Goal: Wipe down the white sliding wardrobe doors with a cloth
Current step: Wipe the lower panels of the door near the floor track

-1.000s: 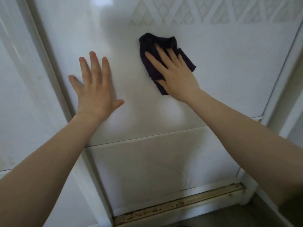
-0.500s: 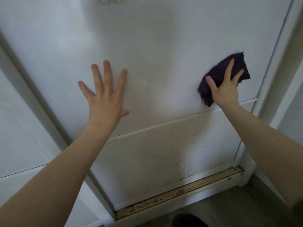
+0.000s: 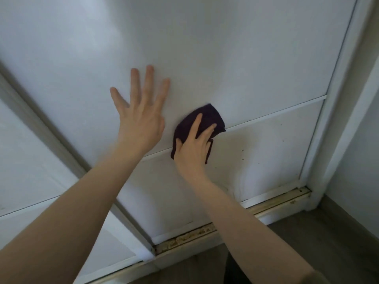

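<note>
The white sliding wardrobe door (image 3: pixel 235 58) fills the view, split by a thin horizontal strip into an upper and a lower panel. A dark purple cloth (image 3: pixel 209 117) lies flat against the door across that strip. My right hand (image 3: pixel 194 146) presses the cloth to the door with straight, spread fingers. My left hand (image 3: pixel 141 111) rests flat on the upper panel just left of the cloth, fingers spread, holding nothing.
A second white door (image 3: pixel 30 160) sits behind at the left, past a grey vertical frame. The lower panel (image 3: pixel 266 152) carries small dark specks and a faint curved mark. A worn bottom track (image 3: pixel 266 206) runs along the floor. A white jamb (image 3: pixel 348 119) stands at the right.
My right hand has swept the cloth from the right edge of the door leftward and down to the dividing strip, close beside my left hand. The view has tilted down slightly.
</note>
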